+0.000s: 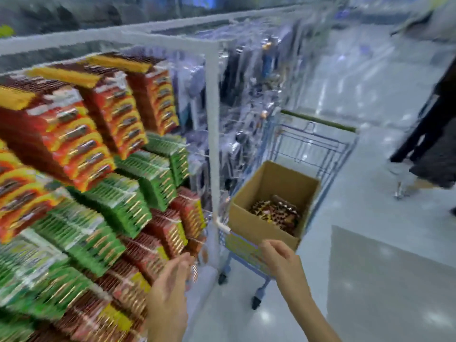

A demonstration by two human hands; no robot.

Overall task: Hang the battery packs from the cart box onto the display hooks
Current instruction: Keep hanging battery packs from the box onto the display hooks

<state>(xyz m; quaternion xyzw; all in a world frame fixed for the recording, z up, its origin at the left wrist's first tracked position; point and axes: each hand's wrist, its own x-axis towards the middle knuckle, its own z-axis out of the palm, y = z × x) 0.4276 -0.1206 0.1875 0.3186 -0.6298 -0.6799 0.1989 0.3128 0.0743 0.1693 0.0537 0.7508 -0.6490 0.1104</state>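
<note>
An open cardboard box (249,218) rests on a blue shopping cart (328,144); loose red-and-gold battery packs (276,211) lie at its bottom. On the left, display hooks carry dense rows of red, orange and green battery packs (118,201). My left hand (172,280) hovers by the lowest red packs at the rack's right end, fingers loosely curved; motion blur hides whether it holds anything. My right hand (278,255) is raised just in front of the box's near edge, fingers relaxed and holding nothing.
A white upright post (213,134) marks the rack's corner, with clear-packaged goods hanging beyond it. A person in dark clothes (434,134) stands at the right on the glossy floor. The whole view is blurred by motion.
</note>
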